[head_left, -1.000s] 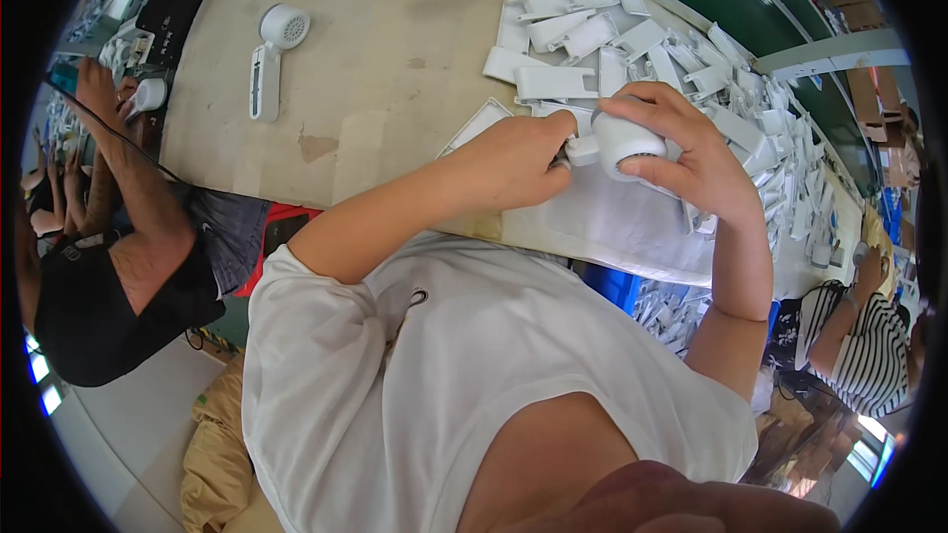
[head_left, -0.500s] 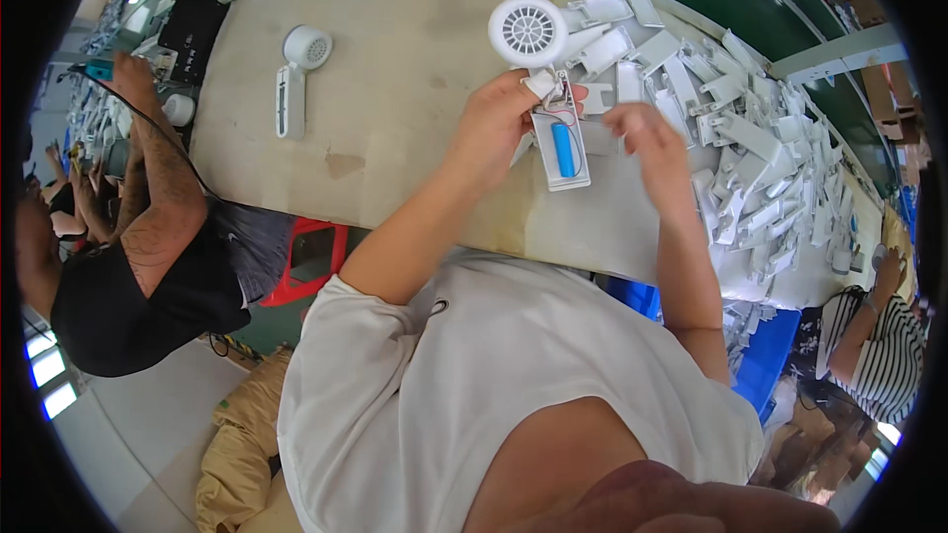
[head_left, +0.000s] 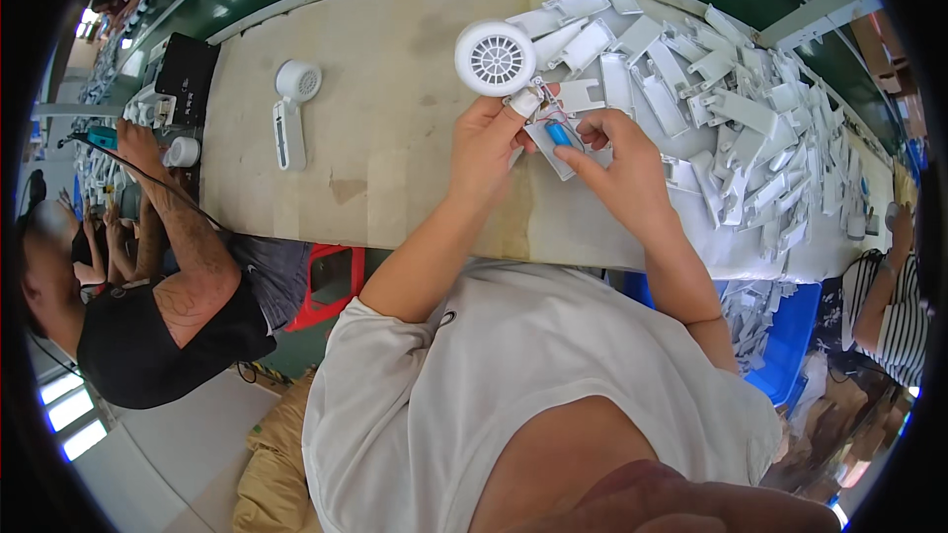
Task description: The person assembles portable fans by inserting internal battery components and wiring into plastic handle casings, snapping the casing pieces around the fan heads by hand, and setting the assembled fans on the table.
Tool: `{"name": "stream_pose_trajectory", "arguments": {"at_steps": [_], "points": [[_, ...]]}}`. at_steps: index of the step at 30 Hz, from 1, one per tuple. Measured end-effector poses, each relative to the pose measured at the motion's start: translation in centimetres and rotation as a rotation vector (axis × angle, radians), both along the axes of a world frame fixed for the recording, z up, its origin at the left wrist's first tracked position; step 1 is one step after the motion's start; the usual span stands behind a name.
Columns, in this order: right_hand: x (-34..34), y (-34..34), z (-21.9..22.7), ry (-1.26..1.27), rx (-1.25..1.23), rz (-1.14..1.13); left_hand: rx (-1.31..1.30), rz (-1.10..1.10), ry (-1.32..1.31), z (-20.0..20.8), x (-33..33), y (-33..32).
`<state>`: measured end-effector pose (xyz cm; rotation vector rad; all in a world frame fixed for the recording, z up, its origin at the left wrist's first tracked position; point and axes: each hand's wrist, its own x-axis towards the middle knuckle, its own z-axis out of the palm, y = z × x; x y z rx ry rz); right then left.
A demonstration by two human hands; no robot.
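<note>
A white handheld fan with a round grille (head_left: 496,58) is in front of me, its handle open toward me. Inside the handle lies a blue cylindrical battery (head_left: 559,132), with thin wires near its upper end. My left hand (head_left: 484,146) is closed around the fan's neck, just below the grille. At the handle's lower part is my right hand (head_left: 624,160), its thumb on the lower end of the battery and its bent fingers at the handle's right side. The thumb hides part of the battery and handle.
A second white handheld fan (head_left: 289,116) lies on the pale table (head_left: 385,69) to the left. White plastic handle shells (head_left: 741,118) are heaped on the right. Below the table's right edge stands a blue bin (head_left: 790,336). A co-worker in black (head_left: 163,336) sits at the left.
My right hand has come in from the right onto the battery and handle. The fan sits slightly lower and further left, its handle more tilted. The whole view has shifted a little.
</note>
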<state>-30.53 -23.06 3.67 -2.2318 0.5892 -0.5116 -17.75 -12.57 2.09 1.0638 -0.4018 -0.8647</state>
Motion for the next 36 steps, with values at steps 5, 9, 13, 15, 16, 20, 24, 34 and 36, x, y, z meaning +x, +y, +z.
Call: {"name": "stream_pose_trajectory", "arguments": {"at_steps": [5,9,13,15,16,20,24,34,36], "points": [[-0.3,0.1,0.0,-0.1,0.049,-0.03,-0.025,0.026,0.018,-0.3,-0.4,0.1],[-0.7,-0.1,-1.0,-0.203,-0.091,-0.043,-0.138,0.071,0.107,-0.8,-1.2,0.0],[-1.2,-0.6,-1.2,-0.161,0.077,-0.007,-0.172,0.047,0.095,-0.8,-1.2,0.4],[-1.7,-1.5,-1.7,-0.11,0.216,0.041,-0.196,0.039,0.143,-0.9,-1.1,0.7],[-1.9,-2.1,-2.6,-0.202,0.43,0.104,-0.203,0.034,0.178,-0.7,-0.8,1.0],[-1.8,-4.5,-2.9,-0.298,0.719,0.052,-0.242,0.149,0.173,-0.4,0.9,1.8],[-0.3,-5.7,-0.6,-0.059,-0.213,-0.068,-0.27,0.317,0.146,-0.2,3.2,2.8],[4.6,-4.9,-0.6,0.226,-0.45,0.357,-0.214,0.235,0.083,-0.4,3.7,3.9],[3.6,-4.8,0.9,0.122,-0.502,0.308,-0.175,0.262,0.104,-0.5,3.7,4.3]]}}
